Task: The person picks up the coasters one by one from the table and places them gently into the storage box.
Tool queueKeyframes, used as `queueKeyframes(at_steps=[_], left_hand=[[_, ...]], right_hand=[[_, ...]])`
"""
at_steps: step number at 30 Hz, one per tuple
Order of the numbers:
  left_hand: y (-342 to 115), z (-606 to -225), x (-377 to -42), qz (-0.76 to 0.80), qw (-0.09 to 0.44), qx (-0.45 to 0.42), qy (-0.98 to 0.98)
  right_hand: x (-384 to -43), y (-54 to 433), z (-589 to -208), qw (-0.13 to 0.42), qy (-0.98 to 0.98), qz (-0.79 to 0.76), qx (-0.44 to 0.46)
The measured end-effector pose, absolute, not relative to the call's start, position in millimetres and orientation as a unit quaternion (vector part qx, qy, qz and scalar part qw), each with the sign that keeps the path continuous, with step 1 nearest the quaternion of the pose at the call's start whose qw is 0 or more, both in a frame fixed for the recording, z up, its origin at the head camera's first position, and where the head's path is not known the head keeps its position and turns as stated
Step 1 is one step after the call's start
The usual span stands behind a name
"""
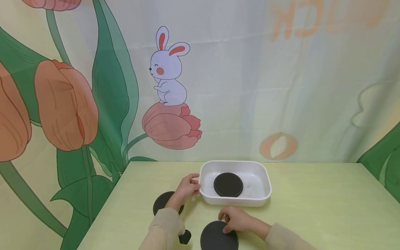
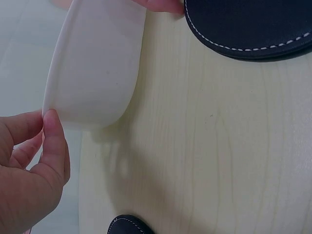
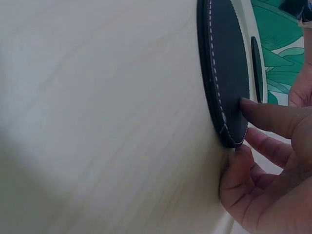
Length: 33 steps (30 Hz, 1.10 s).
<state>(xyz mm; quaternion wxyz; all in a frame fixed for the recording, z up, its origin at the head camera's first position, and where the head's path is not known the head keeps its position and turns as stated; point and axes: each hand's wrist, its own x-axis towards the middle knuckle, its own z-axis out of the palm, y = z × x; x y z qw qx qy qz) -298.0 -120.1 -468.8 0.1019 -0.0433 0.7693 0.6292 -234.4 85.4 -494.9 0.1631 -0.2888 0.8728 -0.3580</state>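
My left hand (image 1: 186, 188) holds the left rim of a white rectangular dish (image 1: 235, 201); in the left wrist view its thumb and fingers pinch the rim. A round black coaster (image 1: 228, 184) lies inside the dish. In front of the dish, my right hand (image 1: 240, 219) pinches the edge of another round black coaster (image 1: 218, 239). The right wrist view shows the thumb on its top face and fingers at its rim. This coaster has white stitching, and its edge looks layered; whether it is more than one cannot be told.
A third black coaster (image 1: 163, 203) lies left of the dish, partly hidden by my left forearm. A small black device (image 1: 185, 237) sits at my left wrist. Behind the pale wooden table (image 1: 328, 205) hangs a cloth (image 1: 237, 86) printed with tulips and a rabbit.
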Motion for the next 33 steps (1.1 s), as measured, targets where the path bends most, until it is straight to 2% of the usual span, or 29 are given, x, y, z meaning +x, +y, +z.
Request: queueKeyframes(at_steps=[33], left_hand=[[-121.1, -467.4, -298.2, 0.631, 0.110, -0.046, 0.767]], right_hand=[[-233.0, 82.5, -489.3, 0.183, 0.869, -0.373, -0.271]])
